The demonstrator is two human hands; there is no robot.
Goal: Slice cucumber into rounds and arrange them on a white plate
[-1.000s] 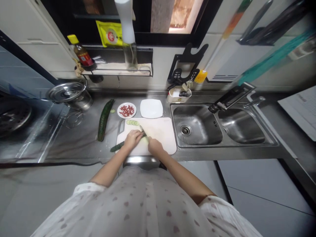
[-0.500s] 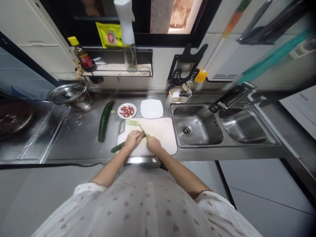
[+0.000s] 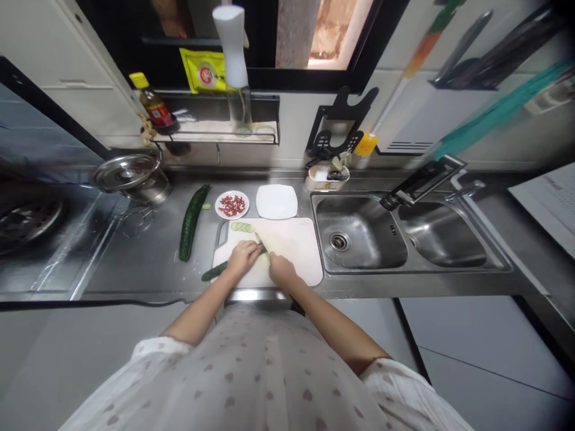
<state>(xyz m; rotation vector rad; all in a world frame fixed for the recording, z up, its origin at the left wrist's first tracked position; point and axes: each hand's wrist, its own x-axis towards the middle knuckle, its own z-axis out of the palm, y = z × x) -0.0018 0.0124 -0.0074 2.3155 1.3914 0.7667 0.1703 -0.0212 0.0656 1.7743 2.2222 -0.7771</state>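
My left hand (image 3: 243,257) is closed over a cucumber (image 3: 215,271) that lies slantwise on the white cutting board (image 3: 299,254). Its dark green end sticks out past the board's left edge, and the fingers cover its middle. My right hand (image 3: 282,269) grips a knife (image 3: 261,242), whose handle is hidden in the fist. The blade stands at the cucumber's right end, close to my left fingertips. Several pale green cucumber slices (image 3: 243,227) lie overlapping in a row at the board's upper left.
A whole cucumber (image 3: 193,221) lies left of the board. Behind the board are a plate of chopped red pieces (image 3: 232,205) and a bare white plate (image 3: 277,202). A double sink (image 3: 359,233) is at the right, a lidded steel pot (image 3: 146,182) at the left.
The knife blade and my right hand have shifted slightly right. My left hand stays on the cucumber. The whole view has moved down a little.
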